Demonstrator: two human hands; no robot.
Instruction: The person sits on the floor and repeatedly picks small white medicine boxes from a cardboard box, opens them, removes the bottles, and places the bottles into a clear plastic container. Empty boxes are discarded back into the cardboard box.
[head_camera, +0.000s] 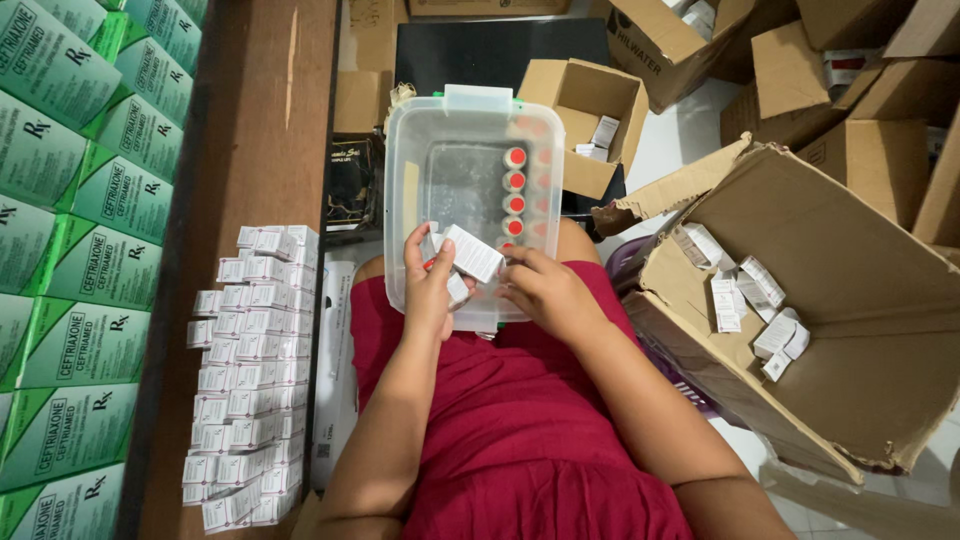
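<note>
Green-and-white cartons (70, 250) stacked at nine o'clock, red-capped vials (514, 190) inside clear plastic tub (420, 150) at twelve, left hand (430, 285) grasping small white box (470, 252), right hand (545, 290) loosely curled beside.

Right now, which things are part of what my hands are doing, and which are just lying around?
In use:
left hand holding a small white box
right hand at the clear plastic tub
red-capped vials in the tub

Lying about:
stacked white boxes on the wooden shelf
green cartons
torn cardboard box
</note>
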